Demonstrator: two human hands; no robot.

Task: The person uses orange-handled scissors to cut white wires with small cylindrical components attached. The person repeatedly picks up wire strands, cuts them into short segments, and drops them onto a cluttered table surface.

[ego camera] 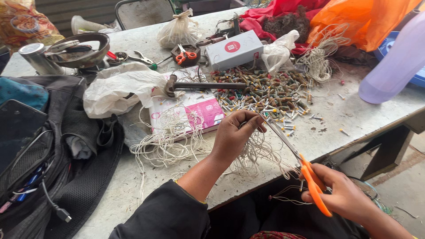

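My left hand (233,133) pinches a small piece with white string trailing from it, just above the table's front edge. My right hand (343,194) grips orange-handled scissors (310,179), whose long blades (279,135) reach up to the pinched piece. Loose white string (170,141) lies in a tangle under and left of my left hand. A pile of small capped tubes (261,93) with coloured tips lies just beyond my fingers.
A pink-and-white box (201,110) with a hammer (199,85) on it lies left of the pile. A white box (233,51), second orange scissors (186,55), plastic bags (117,86), a black backpack (66,146), a lilac bottle (394,62) and an orange bag (358,20) surround them.
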